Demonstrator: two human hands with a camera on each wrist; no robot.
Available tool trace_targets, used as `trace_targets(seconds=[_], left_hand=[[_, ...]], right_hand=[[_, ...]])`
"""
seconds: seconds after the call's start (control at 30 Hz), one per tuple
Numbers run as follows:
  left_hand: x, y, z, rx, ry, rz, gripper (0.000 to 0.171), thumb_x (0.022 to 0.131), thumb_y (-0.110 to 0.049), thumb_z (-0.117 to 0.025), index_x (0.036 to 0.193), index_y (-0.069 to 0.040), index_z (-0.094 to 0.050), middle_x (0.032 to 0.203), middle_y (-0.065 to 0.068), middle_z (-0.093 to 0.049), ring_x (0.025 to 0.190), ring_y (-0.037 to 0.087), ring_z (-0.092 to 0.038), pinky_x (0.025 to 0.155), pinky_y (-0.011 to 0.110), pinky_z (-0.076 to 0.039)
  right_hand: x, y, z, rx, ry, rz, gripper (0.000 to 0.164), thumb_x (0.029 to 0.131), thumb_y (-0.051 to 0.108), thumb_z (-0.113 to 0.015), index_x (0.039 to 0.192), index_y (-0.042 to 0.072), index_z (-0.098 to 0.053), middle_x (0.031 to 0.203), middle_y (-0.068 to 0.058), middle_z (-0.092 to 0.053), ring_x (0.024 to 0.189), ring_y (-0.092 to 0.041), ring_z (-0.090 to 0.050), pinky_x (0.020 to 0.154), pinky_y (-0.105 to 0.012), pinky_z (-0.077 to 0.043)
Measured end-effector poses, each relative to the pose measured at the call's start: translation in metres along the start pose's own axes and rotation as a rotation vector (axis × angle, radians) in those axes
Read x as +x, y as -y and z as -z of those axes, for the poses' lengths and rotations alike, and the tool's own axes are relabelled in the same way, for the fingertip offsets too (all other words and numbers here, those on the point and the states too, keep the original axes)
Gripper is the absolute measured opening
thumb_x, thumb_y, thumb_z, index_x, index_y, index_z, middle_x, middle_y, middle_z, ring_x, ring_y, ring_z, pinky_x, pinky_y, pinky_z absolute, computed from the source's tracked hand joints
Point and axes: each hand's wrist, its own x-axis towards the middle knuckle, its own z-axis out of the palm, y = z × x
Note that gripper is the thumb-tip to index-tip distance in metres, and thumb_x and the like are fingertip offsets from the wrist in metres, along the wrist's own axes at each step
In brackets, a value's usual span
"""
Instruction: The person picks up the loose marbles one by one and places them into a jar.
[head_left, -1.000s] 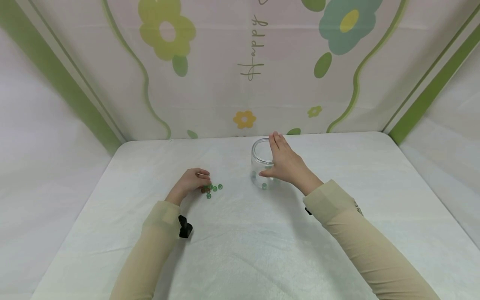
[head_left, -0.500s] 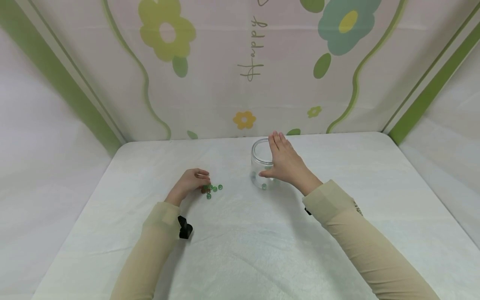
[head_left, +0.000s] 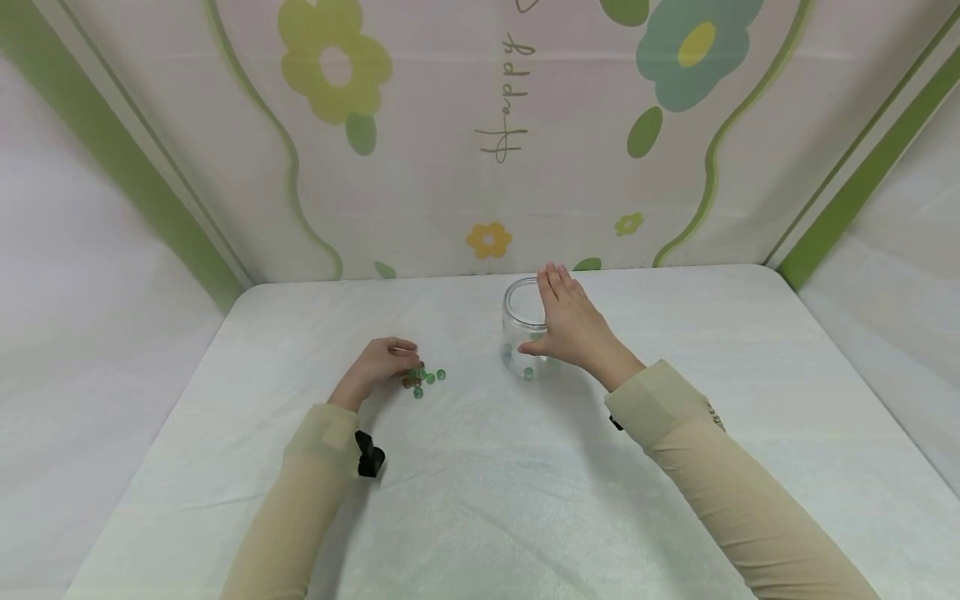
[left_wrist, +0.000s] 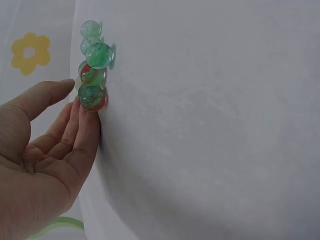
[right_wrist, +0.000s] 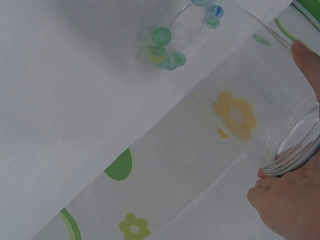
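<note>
In the head view my left hand (head_left: 378, 364) is low over the white table at a small cluster of glass marbles (head_left: 430, 378), green with a few reddish ones. The left wrist view shows its fingertips touching the nearest marbles (left_wrist: 92, 96), the thumb a little apart from the other fingers. A clear, lidless jar (head_left: 513, 340) stands upright to the right, and my right hand (head_left: 573, 325) holds it, thumb at the front, fingers up along its rim. Seen from the right wrist, several marbles (right_wrist: 161, 36) lie at the jar's bottom beside the hand (right_wrist: 295, 200).
Behind the white-covered table (head_left: 465, 500) rises a cloth backdrop (head_left: 427, 183) printed with flowers. Pale cloth walls stand left and right. A black wrist mount (head_left: 369, 455) sticks out beneath the left cuff.
A reddish marble now shows by the left fingertips in the head view. That hand has barely shifted. The right hand and the jar stay where they were.
</note>
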Motion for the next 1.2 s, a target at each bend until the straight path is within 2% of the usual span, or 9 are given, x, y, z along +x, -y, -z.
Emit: trace_targets(seconds=[0.23, 0.53, 0.7, 0.87, 1.2], left_hand=[[0.0014, -0.0005, -0.0019, 0.051, 0.001, -0.01, 0.044, 0.092, -0.016, -0.063, 0.131, 0.001, -0.052, 0.127, 0.02, -0.059, 0.109, 0.026, -0.061, 0.093, 0.031, -0.051], [0.0021, -0.0004, -0.0034, 0.087, -0.014, -0.02, 0.04, 0.093, -0.016, -0.061, 0.128, 0.001, -0.054, 0.125, 0.02, -0.061, 0.106, 0.026, -0.062, 0.092, 0.032, -0.051], [0.0028, 0.0002, -0.0041, 0.09, -0.024, -0.018, 0.039, 0.093, -0.016, -0.06, 0.127, 0.001, -0.055, 0.124, 0.02, -0.061, 0.099, 0.022, -0.063, 0.087, 0.028, -0.051], [0.0015, -0.0007, -0.0035, 0.052, -0.027, -0.006, 0.04, 0.093, -0.016, -0.058, 0.129, 0.001, -0.054, 0.122, 0.02, -0.062, 0.089, 0.015, -0.063, 0.082, 0.024, -0.049], [0.001, -0.0011, 0.0, -0.046, -0.042, 0.053, 0.043, 0.096, -0.024, -0.056, 0.134, -0.004, -0.052, 0.127, 0.016, -0.06, 0.103, 0.019, -0.061, 0.101, 0.034, -0.045]], right_hand=[[0.0, -0.0008, -0.0008, -0.005, -0.009, 0.007, 0.115, 0.077, 0.047, -0.076, 0.149, -0.01, -0.007, 0.159, -0.026, -0.002, 0.148, -0.039, -0.003, 0.124, -0.05, -0.011], [0.0002, -0.0006, -0.0008, 0.0, -0.004, 0.009, 0.115, 0.077, 0.047, -0.076, 0.149, -0.01, -0.007, 0.159, -0.026, -0.003, 0.149, -0.038, -0.002, 0.124, -0.049, -0.01], [-0.0002, 0.0001, -0.0004, 0.002, -0.003, 0.008, 0.115, 0.077, 0.047, -0.076, 0.149, -0.01, -0.007, 0.159, -0.026, -0.003, 0.148, -0.039, -0.003, 0.124, -0.049, -0.011], [-0.0006, 0.0002, 0.0001, 0.007, 0.006, 0.005, 0.115, 0.078, 0.047, -0.076, 0.149, -0.01, -0.006, 0.159, -0.026, -0.002, 0.149, -0.038, -0.002, 0.124, -0.049, -0.01], [-0.0008, 0.0003, 0.0003, -0.002, -0.006, 0.014, 0.114, 0.077, 0.045, -0.076, 0.149, -0.011, -0.007, 0.158, -0.027, -0.004, 0.148, -0.039, -0.003, 0.124, -0.049, -0.011]])
